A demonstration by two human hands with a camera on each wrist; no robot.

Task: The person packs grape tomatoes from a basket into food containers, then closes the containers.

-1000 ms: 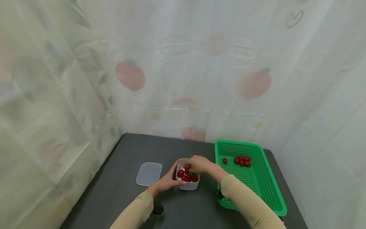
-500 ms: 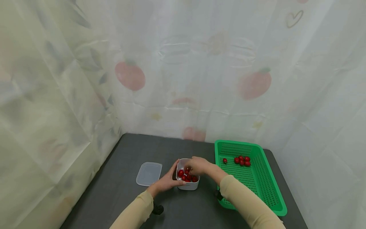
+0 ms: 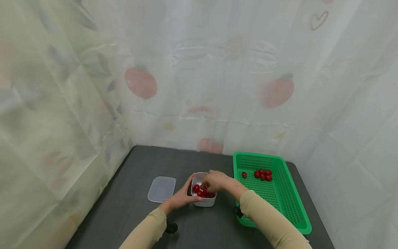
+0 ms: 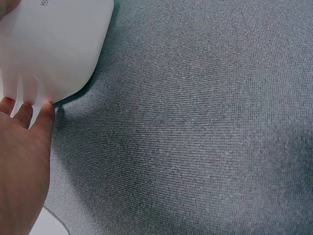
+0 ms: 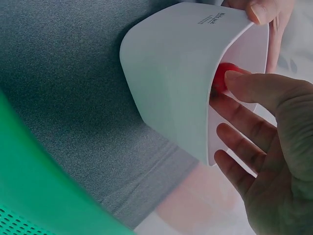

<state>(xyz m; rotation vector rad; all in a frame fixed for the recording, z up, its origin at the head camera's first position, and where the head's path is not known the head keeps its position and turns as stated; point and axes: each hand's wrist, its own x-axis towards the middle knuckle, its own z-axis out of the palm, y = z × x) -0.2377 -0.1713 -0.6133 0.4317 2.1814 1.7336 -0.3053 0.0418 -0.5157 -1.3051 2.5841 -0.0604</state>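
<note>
A small white plastic container (image 3: 204, 203) stands on the dark table, with several red cherry tomatoes (image 3: 196, 188) inside. My left hand (image 3: 181, 198) grips it from the left, thumb across the near side. The left wrist view shows fingers of that hand (image 4: 22, 161) against the container's white wall (image 4: 58, 39). My right hand (image 3: 217, 180) reaches down into the container over its right side. In the right wrist view, its thumb and index finger pinch one cherry tomato (image 5: 225, 74) just inside the rim; the other fingers are loosely bent. The right hand partly covers the contents.
Right of the container stands a green perforated basket (image 3: 290, 183). A cluster of cherry tomatoes (image 3: 262, 175) and a single cherry tomato (image 3: 244, 174) lie toward its far end. A translucent lid (image 3: 162, 189) lies flat left of the container. Printed curtains (image 3: 199, 86) hang behind the table.
My right hand has shifted slightly within the container, its fingertips now covering different tomatoes. The left hand, container, lid and basket stay in place.
</note>
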